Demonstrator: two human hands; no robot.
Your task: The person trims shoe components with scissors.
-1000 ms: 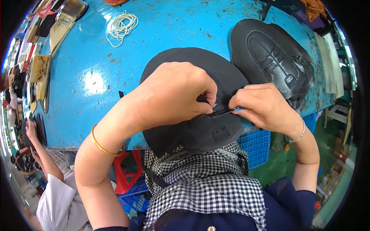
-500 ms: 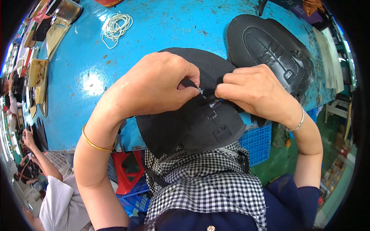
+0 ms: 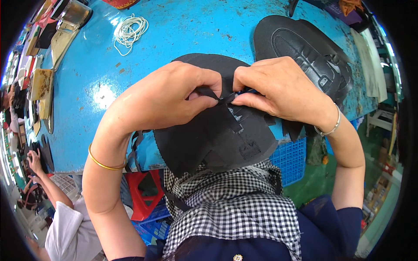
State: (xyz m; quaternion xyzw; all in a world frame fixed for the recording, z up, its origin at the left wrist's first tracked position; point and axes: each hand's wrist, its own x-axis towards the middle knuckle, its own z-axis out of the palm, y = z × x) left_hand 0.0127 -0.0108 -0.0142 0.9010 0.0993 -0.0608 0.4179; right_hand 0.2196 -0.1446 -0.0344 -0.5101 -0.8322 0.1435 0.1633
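Note:
A flat black shoe upper (image 3: 196,143) lies underside up at the table's near edge, against the checked apron. Over its middle, my left hand (image 3: 170,98) pinches a narrow black strip (image 3: 225,100) between thumb and curled fingers. My right hand (image 3: 278,89) grips the same strip from the other side, its thumb and index finger close to my left fingertips. Light glue-like patches show beside a slot just below the fingers. How the strip joins the upper is hidden by my hands. More black shoe uppers (image 3: 289,43) lie stacked, right side up, to the far right.
A coil of white cord (image 3: 130,31) rests on the blue table (image 3: 96,61). Glue-stained boards (image 3: 42,82) and a clear container (image 3: 75,16) stand along the left. Below are a red stool (image 3: 141,195) and a blue crate (image 3: 289,163). Another person's arm (image 3: 50,187) shows at the left.
My right hand has shifted left and slightly up, close to my left fingertips, and now pinches the strip. My left hand has moved slightly left.

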